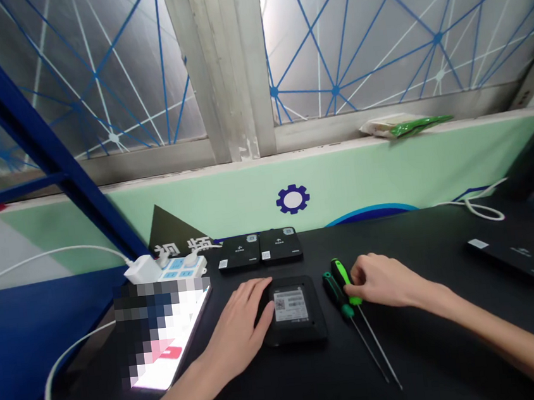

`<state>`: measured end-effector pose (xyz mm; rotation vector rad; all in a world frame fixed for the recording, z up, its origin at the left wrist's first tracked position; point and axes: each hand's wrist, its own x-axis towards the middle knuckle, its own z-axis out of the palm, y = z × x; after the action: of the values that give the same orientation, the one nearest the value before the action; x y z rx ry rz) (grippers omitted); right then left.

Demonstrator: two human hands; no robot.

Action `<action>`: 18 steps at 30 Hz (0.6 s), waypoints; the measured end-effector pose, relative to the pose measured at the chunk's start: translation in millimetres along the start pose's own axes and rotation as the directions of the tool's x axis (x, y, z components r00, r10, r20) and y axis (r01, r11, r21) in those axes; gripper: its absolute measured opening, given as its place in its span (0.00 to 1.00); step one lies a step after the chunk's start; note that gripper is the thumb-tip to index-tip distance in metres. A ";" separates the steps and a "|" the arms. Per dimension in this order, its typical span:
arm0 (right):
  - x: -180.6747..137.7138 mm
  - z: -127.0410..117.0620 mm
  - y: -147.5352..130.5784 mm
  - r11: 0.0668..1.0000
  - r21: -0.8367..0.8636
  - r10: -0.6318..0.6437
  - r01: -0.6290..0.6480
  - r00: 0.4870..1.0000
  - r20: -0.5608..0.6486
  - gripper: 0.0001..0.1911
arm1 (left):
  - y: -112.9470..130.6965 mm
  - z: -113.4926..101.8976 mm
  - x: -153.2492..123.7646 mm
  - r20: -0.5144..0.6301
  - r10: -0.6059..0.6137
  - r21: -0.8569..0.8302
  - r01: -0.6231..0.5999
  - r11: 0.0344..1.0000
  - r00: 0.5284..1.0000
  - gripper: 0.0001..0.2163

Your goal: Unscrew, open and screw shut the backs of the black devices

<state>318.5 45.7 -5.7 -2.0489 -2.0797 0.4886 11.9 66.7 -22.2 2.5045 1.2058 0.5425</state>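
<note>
My left hand lies flat on the black table with its fingers stretched out, the fingertips resting on the left edge of a small black box that lies label side up. Just right of the box lie two green-handled screwdrivers side by side, shafts pointing toward me. My right hand has its fingers curled and pinched on the handle of the right screwdriver. The left screwdriver lies untouched beside it.
Two more black boxes sit side by side behind. A lit phone lies at the left, next to a white power strip with cables. Another flat black device lies at the right. A green-printed bag rests on the window ledge.
</note>
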 end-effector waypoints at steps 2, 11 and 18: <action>-0.4 1.1 -1.5 1.000 0.020 0.017 -0.018 1.000 0.021 0.18 | 0.4 0.2 -0.5 -0.009 0.005 -0.002 -0.005 1.000 1.000 0.19; 1.2 4.1 -3.3 0.991 0.133 0.020 -0.015 0.999 -0.034 0.21 | -2.0 0.4 -1.0 0.000 -0.015 -0.014 0.015 1.000 1.000 0.19; 13.1 13.5 10.3 0.735 0.654 0.008 0.181 0.961 -0.276 0.19 | -1.1 -0.5 -0.5 -0.002 -0.029 -0.046 0.029 0.999 1.000 0.19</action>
<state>323.0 57.3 -23.2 -1.4747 -1.5111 0.7715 10.7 67.0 -22.4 2.4453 1.2145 0.5608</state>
